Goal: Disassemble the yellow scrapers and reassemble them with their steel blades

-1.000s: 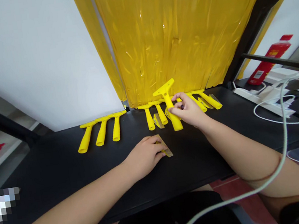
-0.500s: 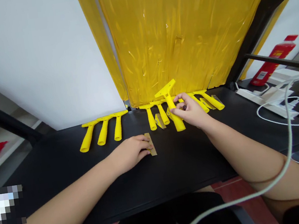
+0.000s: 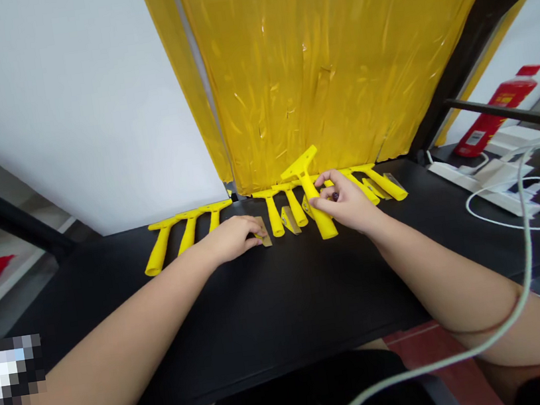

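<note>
My right hand (image 3: 348, 203) is closed around a yellow scraper handle (image 3: 324, 220), its T-shaped head tilted up toward the back. Low over the black shelf, my left hand (image 3: 229, 238) pinches the edge of a flat scraper blade (image 3: 265, 232); the fingers hide part of it. Between the hands lie two more yellow handles (image 3: 276, 218) and a blade with a yellow holder (image 3: 291, 219). Left of them, several yellow handles (image 3: 158, 252) rest in a row, partly behind my left hand. Other handles and blades (image 3: 393, 186) lie beyond my right hand.
Glossy yellow sheeting (image 3: 322, 74) and a white panel (image 3: 71, 110) stand along the back of the black shelf (image 3: 267, 323). To the right are a red bottle (image 3: 498, 110), white power strips (image 3: 484, 189) and cables. A pale cable (image 3: 525, 280) hangs across my right forearm.
My left hand has moved away from me and slightly left with the blade, nearer the row of handles. My right hand keeps its hold on the scraper handle, almost still.
</note>
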The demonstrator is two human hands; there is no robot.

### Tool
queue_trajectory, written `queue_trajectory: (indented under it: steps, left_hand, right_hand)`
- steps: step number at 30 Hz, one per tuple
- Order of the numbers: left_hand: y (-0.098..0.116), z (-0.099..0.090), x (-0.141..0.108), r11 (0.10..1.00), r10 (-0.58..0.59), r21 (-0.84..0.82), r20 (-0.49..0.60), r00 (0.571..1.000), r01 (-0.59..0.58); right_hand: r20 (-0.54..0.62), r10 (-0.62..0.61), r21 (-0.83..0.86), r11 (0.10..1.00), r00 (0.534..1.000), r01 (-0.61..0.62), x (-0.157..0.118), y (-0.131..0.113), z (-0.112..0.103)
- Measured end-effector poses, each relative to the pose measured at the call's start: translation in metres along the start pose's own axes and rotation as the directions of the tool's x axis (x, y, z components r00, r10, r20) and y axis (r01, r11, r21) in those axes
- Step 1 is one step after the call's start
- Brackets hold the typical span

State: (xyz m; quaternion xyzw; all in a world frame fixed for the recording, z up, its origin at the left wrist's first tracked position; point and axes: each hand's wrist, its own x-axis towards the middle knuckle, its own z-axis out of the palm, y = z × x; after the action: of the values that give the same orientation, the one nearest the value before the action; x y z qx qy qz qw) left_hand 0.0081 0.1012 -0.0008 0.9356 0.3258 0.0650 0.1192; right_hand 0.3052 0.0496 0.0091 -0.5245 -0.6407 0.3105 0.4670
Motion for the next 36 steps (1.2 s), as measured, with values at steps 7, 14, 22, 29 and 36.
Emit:
queue_trajectory:
  steps: [7, 14, 22, 29, 36]
  left_hand:
    - [-0.018, -0.003, 0.02, 0.999, 0.035, -0.021, -0.008, 0.999, -0.035]
    - [-0.023, -0.001, 0.029, 0.997, 0.02, -0.068, -0.024, 0.999, -0.022]
    - [-0.008, -0.014, 0.016, 0.981, -0.095, -0.185, -0.173, 0.98, 0.063]
    - [0.055, 0.006, -0.008, 0.635, -0.279, -0.762, -0.073, 0.958, 0.127]
    - [0.1, 0.026, -0.02, 0.223, -0.421, -0.959, 0.068, 0.905, 0.176]
  right_hand:
    - [0.021, -0.001, -0.009, 1.0, 1.0, 0.001, 0.001, 0.003, 0.0]
    - [0.034, 0.008, -0.016, 1.0, 0.999, -0.007, 0.0, 0.002, 0.001]
    - [0.093, 0.002, 0.006, 1.0, 0.996, -0.002, -0.003, 0.003, 0.007]
    - [0.183, -0.102, 0.218, 0.974, 0.978, 0.06, -0.012, 0.003, 0.029]
    - [0.26, -0.193, 0.238, 0.962, 0.946, 0.131, -0.025, -0.001, 0.058]
